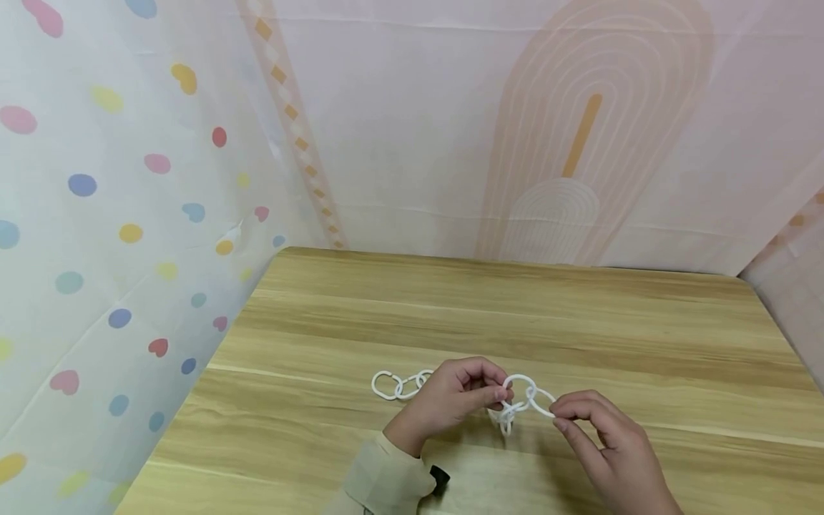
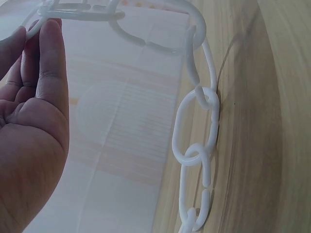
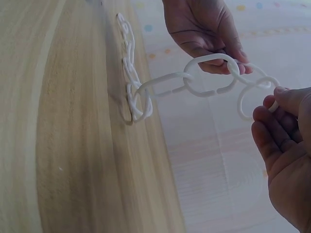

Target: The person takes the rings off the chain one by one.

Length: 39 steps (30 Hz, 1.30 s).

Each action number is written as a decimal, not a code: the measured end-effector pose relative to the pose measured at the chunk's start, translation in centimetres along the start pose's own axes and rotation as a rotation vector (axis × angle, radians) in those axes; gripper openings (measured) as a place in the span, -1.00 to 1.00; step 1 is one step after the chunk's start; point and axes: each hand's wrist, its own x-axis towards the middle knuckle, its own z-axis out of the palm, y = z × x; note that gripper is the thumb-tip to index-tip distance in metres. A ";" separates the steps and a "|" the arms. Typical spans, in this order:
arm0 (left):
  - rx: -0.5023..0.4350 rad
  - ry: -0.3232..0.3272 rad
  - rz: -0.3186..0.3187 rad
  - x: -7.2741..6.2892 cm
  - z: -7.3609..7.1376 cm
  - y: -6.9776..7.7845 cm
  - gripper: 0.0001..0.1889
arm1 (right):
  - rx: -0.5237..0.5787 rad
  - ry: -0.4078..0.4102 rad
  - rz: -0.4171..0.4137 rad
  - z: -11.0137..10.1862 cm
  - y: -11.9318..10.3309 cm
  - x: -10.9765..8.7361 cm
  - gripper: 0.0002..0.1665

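A white plastic link chain is held up between the two hands over the table. With thumb and fingertips, the left hand pinches one of its links. At the chain's end, the right hand pinches another link between thumb and fingers. From the held links, more chain hangs down to the tabletop in the right wrist view. Several oval links stretch along the table in the left wrist view, some with a small gap in one side. Behind the left hand, part of the chain is hidden in the head view.
The wood-grain table has rounded far corners. Behind it hangs a pale pink patterned cloth, and a white cloth with coloured dots and hearts hangs at the left. A small black object shows beside the left sleeve cuff.
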 end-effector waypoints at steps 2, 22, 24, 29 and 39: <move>-0.001 0.009 -0.012 0.0 0.0 0.0 -0.85 | 0.052 0.015 0.025 0.3 0.2 -0.1 -0.49; -0.082 0.118 0.018 0.4 0.5 0.1 -0.85 | 0.267 0.130 0.207 1.2 1.3 1.8 -0.77; -0.089 0.135 0.016 0.4 0.6 0.2 -0.86 | 0.279 0.134 0.198 1.1 1.4 2.2 -0.77; -0.108 0.168 0.006 0.5 0.3 0.6 -0.85 | 0.243 0.082 0.180 0.5 1.4 3.3 -0.81; -0.128 0.128 0.007 0.2 0.3 1.2 -0.84 | 0.296 0.036 0.213 -0.5 0.7 3.2 -0.81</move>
